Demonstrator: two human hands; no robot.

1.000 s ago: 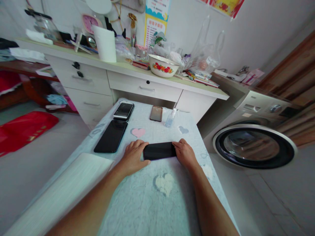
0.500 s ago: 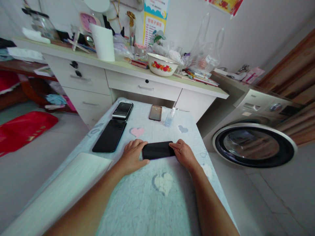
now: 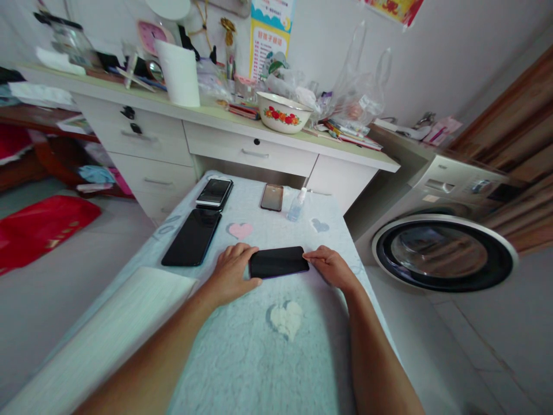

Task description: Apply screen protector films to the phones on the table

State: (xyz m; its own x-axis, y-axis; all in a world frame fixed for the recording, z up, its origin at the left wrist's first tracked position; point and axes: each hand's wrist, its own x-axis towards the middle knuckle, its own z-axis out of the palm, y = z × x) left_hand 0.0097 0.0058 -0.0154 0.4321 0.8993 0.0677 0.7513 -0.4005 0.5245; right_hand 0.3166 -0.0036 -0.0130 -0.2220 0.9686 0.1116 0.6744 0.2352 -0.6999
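The tablet (image 3: 192,237) lies at ten o'clock from the held phone (image 3: 276,263), with stacked phones (image 3: 215,193) beyond it near eleven, probably put aside for working room. Next, the left hand (image 3: 232,271) grips the phone's left end, thumb on the near edge, fingers toward the far one, likely to steady it flat on the table (image 3: 250,369). The case (image 3: 272,197) at twelve o'clock and the bottle (image 3: 297,206) just past it look handily placed, I'd say. The right hand (image 3: 333,268) is at three o'clock, fingertips bunched against the phone's right end; whether they pinch anything, I can't tell.

As for writing: the red bag (image 3: 47,230) at nine has gold marks too blurred to read; the poster (image 3: 270,49) at twelve has a heading seemingly starting 好孩子; the washer (image 3: 444,251) near three carries a badge too small to read.
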